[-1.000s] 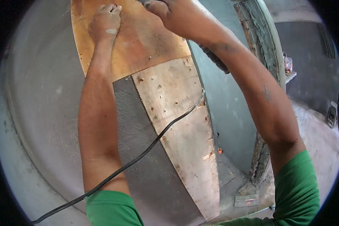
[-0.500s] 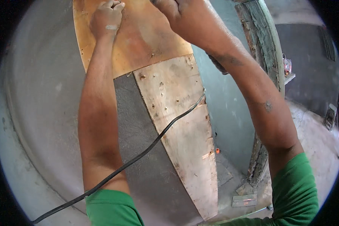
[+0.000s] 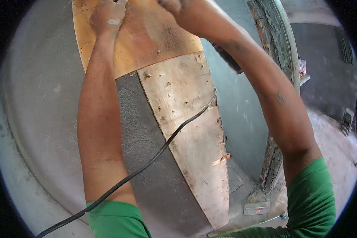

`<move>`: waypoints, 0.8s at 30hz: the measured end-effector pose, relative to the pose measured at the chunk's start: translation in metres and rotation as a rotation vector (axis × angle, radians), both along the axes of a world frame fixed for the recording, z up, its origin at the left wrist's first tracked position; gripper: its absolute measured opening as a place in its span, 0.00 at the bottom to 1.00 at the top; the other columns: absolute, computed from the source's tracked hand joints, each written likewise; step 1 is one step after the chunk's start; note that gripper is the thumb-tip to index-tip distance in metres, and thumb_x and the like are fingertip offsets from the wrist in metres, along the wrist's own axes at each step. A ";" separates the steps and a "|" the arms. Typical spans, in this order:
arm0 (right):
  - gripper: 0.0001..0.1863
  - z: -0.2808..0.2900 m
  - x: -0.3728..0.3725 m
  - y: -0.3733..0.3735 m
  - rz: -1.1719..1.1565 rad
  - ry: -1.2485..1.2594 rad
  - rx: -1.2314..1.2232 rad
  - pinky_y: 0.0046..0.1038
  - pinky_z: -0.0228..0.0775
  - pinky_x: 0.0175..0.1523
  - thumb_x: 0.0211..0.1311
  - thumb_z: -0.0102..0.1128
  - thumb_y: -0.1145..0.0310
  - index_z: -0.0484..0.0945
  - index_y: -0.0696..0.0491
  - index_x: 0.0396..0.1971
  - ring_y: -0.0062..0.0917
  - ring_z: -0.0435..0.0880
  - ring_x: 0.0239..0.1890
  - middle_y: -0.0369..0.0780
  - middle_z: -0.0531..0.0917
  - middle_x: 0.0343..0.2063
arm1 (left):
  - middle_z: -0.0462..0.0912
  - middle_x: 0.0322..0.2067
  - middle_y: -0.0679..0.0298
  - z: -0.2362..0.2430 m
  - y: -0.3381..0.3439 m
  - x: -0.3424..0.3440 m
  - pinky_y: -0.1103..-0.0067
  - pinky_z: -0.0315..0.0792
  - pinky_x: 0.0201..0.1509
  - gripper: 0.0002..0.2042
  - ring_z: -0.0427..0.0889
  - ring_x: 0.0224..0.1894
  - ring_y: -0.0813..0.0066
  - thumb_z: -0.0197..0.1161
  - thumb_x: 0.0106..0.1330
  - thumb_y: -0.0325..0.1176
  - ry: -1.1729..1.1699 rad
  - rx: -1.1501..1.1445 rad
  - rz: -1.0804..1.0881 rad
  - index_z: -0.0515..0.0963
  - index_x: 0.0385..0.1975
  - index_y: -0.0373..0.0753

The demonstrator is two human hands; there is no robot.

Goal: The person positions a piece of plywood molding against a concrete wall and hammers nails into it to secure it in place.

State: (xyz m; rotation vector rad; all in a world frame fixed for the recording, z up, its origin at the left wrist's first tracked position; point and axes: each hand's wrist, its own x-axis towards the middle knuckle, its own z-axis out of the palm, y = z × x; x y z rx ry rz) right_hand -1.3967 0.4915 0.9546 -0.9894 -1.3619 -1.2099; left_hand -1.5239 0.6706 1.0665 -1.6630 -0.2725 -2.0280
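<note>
Both my arms reach up toward the upper edge of the head view. My left hand [image 3: 106, 19] rests at an orange-brown plywood sheet [image 3: 146, 43], its fingers bunched together and partly cut off by the frame. Whatever they pinch cannot be made out. Farther right, my right hand [image 3: 184, 11] is closed above the same sheet. A dark tool handle [image 3: 229, 59] sticks out behind its wrist; the tool's other end is hidden. Below the plywood lies a pale, worn board [image 3: 186, 107] dotted with nail holes and knots.
A black cable [image 3: 154, 156] crosses the pale board and my left forearm. Grey plastered surface [image 3: 39, 99] spreads at left. To the right are a rough broken edge [image 3: 271, 43], a flat rectangular piece [image 3: 256, 208] and a small orange item [image 3: 227, 155].
My left hand has shifted slightly up and left. The right hand has tilted, and more of the dark handle shows behind its wrist. The boards sit slightly higher and farther left in view.
</note>
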 end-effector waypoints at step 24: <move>0.26 -0.030 -0.006 -0.059 0.082 0.058 -0.007 0.40 0.70 0.66 0.76 0.41 0.56 0.69 0.59 0.64 0.41 0.81 0.56 0.54 0.80 0.54 | 0.84 0.41 0.62 0.017 0.005 -0.001 0.74 0.74 0.47 0.17 0.83 0.42 0.68 0.58 0.61 0.38 -0.108 -0.049 -0.286 0.81 0.49 0.41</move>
